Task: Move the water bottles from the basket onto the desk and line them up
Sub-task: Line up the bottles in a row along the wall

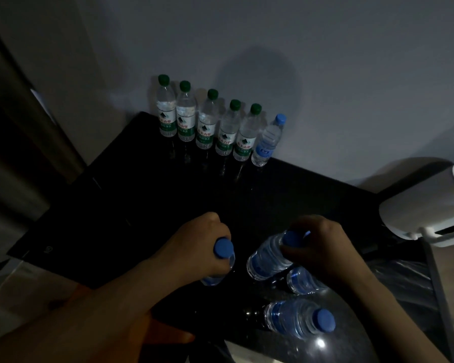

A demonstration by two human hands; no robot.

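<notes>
On the black desk (142, 205), several green-capped bottles (207, 121) stand in a row along the wall, with one blue-capped bottle (268, 142) at the row's right end. My left hand (199, 239) grips a blue-capped bottle (222, 258) by its neck. My right hand (323, 247) grips another blue-capped bottle (269, 258), also near its cap. Both held bottles hang over the desk's near edge. Below them, two more blue bottles (299, 318) (303, 280) lie in the dark basket (404, 279), whose rim is hard to make out.
A white appliance (425, 208) sits at the right, beside the desk. A curtain or dark panel (19, 127) hangs at the left. The wall (325, 74) runs right behind the bottle row. The room is dim.
</notes>
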